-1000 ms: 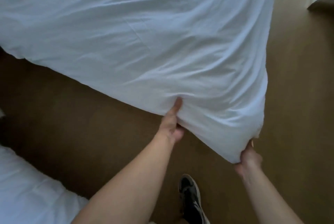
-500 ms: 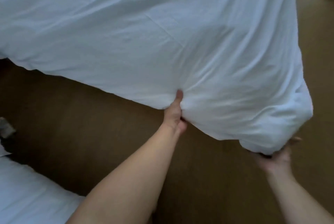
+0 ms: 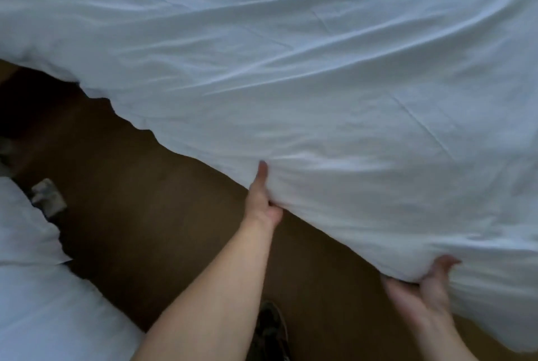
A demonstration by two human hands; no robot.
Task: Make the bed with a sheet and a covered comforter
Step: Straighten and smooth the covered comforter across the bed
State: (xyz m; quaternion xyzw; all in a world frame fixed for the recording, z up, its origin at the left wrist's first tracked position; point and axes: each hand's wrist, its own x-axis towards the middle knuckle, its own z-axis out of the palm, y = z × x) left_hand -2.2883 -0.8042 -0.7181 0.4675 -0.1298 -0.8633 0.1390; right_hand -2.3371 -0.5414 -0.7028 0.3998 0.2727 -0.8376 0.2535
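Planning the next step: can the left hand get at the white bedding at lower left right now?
Probably not yet: the left hand grips the comforter; once it lets go, open floor leads to the bedding.

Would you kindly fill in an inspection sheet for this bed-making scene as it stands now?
Surface: brown floor, showing between the bedding pieces.
Job's things: white comforter, wrinkled, its near edge held above the floor.
Clutter: white bedding at lower left; small grey object beside it, too blurred to identify.
Hands: left hand grips the comforter's edge, thumb on top; right hand grips the edge from beneath, blurred.
Cables: nothing seen.
Surroundings: dark shoe on the floor between the forearms.
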